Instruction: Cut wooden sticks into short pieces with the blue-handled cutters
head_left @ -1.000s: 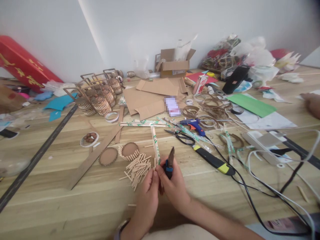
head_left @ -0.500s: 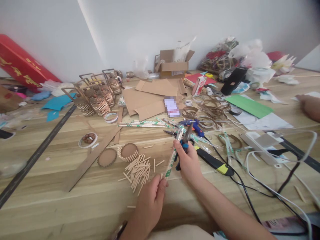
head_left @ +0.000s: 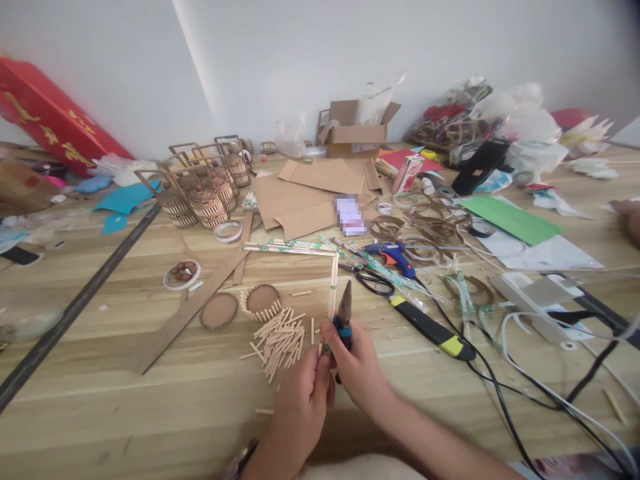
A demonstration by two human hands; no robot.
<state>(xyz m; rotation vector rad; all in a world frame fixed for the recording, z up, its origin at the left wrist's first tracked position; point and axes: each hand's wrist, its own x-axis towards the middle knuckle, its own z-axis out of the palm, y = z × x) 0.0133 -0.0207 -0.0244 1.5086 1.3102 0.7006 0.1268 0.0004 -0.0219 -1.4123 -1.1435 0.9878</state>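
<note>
My left hand (head_left: 304,390) is closed on the lower end of a pair of thin wooden chopsticks (head_left: 333,283), with bits of green-printed wrapper on them. Close against it, my right hand (head_left: 361,363) is wrapped round pliers (head_left: 345,310) with blue-and-black handles; their jaws point up and away. Its thumb also touches the chopsticks. Left of the hands lies a heap of short cut sticks (head_left: 280,343). Behind the heap are a round base edged with upright sticks (head_left: 263,303) and a brown disc (head_left: 219,311).
Wrapped chopsticks (head_left: 285,248), scissors (head_left: 373,281), a blue glue gun (head_left: 395,257) and a black-and-yellow tool (head_left: 435,330) lie beyond and right. Cables (head_left: 500,400) trail at right. Small lidded baskets (head_left: 207,203) stand at back left. Another person's hand (head_left: 627,220) shows at far right.
My right hand has moved down and toward me, close to my left hand, with the pliers. More bare wood shows on the chopsticks. The view has shifted slightly.
</note>
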